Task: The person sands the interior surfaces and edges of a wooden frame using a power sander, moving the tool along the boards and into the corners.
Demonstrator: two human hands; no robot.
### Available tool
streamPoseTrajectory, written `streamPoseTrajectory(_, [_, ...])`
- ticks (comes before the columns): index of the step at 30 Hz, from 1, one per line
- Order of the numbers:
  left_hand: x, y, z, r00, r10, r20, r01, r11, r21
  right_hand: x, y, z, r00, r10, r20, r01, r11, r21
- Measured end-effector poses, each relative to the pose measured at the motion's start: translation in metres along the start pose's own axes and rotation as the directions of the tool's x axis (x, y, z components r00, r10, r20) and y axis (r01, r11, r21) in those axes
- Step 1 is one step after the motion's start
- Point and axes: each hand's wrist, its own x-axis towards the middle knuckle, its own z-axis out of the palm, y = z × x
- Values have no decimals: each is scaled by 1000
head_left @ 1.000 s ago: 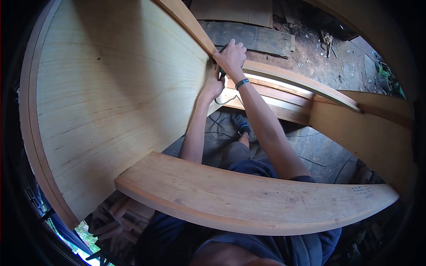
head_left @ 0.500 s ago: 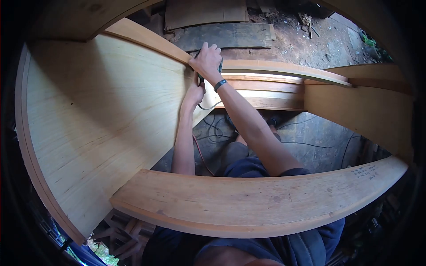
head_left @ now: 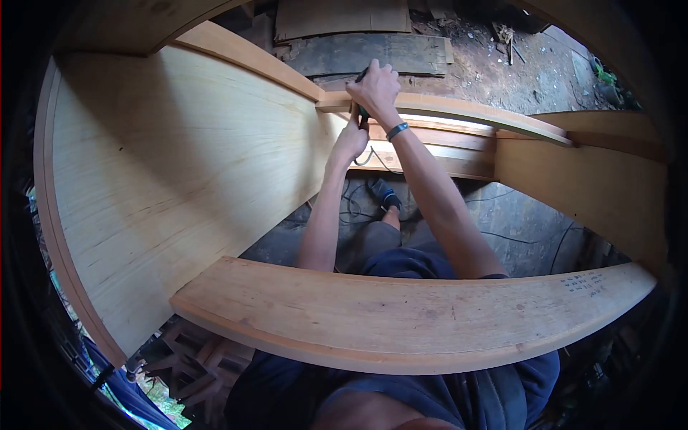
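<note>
My right hand (head_left: 378, 89), with a dark band on its wrist, is closed over the top of a small dark green corded power tool (head_left: 364, 113). Below it, my left hand (head_left: 350, 141) is wrapped round the lower part of the same tool. Most of the tool is hidden by my fingers, so its exact kind does not show. It is at the far wooden rail (head_left: 459, 107), a little right of where that rail meets the left panel (head_left: 179, 143). A cord (head_left: 373, 152) loops down from the tool.
A wide wooden board (head_left: 401, 315) with pen marks crosses close to my body. The right panel (head_left: 580, 168) bounds the frame's other side. Cables (head_left: 351, 208) lie on the floor around my foot (head_left: 385, 193). Beyond the rail are loose boards (head_left: 373, 56) and wood scraps.
Both hands and the tool have moved right along the far rail, away from the left corner. My view has shifted slightly, and my foot now shows more clearly.
</note>
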Motion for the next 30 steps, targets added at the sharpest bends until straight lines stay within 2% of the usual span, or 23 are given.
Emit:
streamPoseTrajectory(2, [-11, 20, 9, 1000, -16, 17, 14, 996, 85, 1, 12, -7, 999, 34, 8, -33, 999, -29])
streamPoseTrajectory(3, [-23, 40, 3, 992, -79, 99, 65, 988, 140, 1, 15, -5, 999, 52, 0, -52, 998, -38])
streamPoseTrajectory(5, [-29, 39, 2, 993, -81, 83, 67, 986, 151, -7, 9, -4, 999, 32, 1, -32, 999, -16])
streamPoseTrajectory(9, [-14, -4, -16, 995, -94, 20, 90, 985, 150, -15, -14, 7, 1000, -21, -6, 21, 1000, 17])
streamPoseTrajectory(11, [-17, -12, -37, 997, -81, 9, 80, 996, 50, -19, -32, 20, 999, -31, -17, 32, 998, 48])
streamPoseTrajectory(13, [-34, 7, -53, 986, -164, 7, 163, 973, -166, -20, -42, 35, 997, -69, -39, 72, 995, 75])
streamPoseTrajectory(16, [-22, -14, -69, 975, -194, 105, 213, 951, -222, -20, -45, 36, 996, -57, 62, 50, 993, 108])
streamPoseTrajectory(17, [-24, -11, -61, 974, -195, 114, 216, 951, -220, -20, -41, 34, 995, -65, 75, 55, 991, 123])
streamPoseTrajectory(19, [-36, 6, -42, 989, -142, 28, 145, 976, -166, -18, -28, 24, 997, -59, 56, 52, 992, 116])
streamPoseTrajectory(20, [-35, 8, -31, 989, -141, 32, 144, 984, -103, -19, -18, 16, 998, -54, 40, 49, 993, 107])
streamPoseTrajectory(21, [-38, 19, -18, 989, -129, 66, 138, 977, -163, -18, -6, 5, 998, -53, 40, 49, 994, 101])
streamPoseTrajectory(23, [-39, 33, 12, 991, -102, 90, 113, 985, -128, -15, 21, -22, 999, -30, 36, 27, 997, 76])
streamPoseTrajectory(25, [-33, 43, 43, 989, -107, 100, 104, 994, 32, -11, 52, -42, 1000, -21, -12, 21, 998, 51])
streamPoseTrajectory(27, [-32, 64, 77, 990, -88, 109, 80, 994, 77, -5, 84, -65, 1000, 14, -28, -13, 999, 37])
streamPoseTrajectory(30, [-36, 93, 129, 988, -79, 134, 69, 995, 78, 1, 130, -98, 998, 38, -48, -37, 999, 12])
